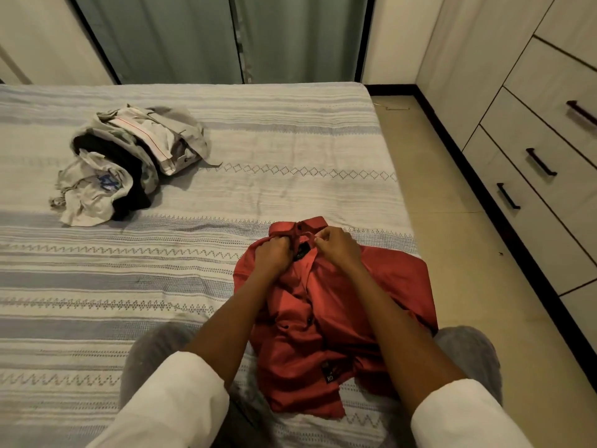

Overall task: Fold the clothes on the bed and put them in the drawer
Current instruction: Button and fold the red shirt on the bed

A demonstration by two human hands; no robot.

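Red shirt [326,315] | left hand [271,255] grips collar | right hand [337,248] pinches collar

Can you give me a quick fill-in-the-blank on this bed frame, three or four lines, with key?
1. Both hands grip the ____ of the red shirt.
2. The left hand and right hand work on a garment coloured ____.
3. The pile of unfolded clothes lies on the ____.
4. The drawers to the right are all ____.

Missing words: collar; red; bed; closed
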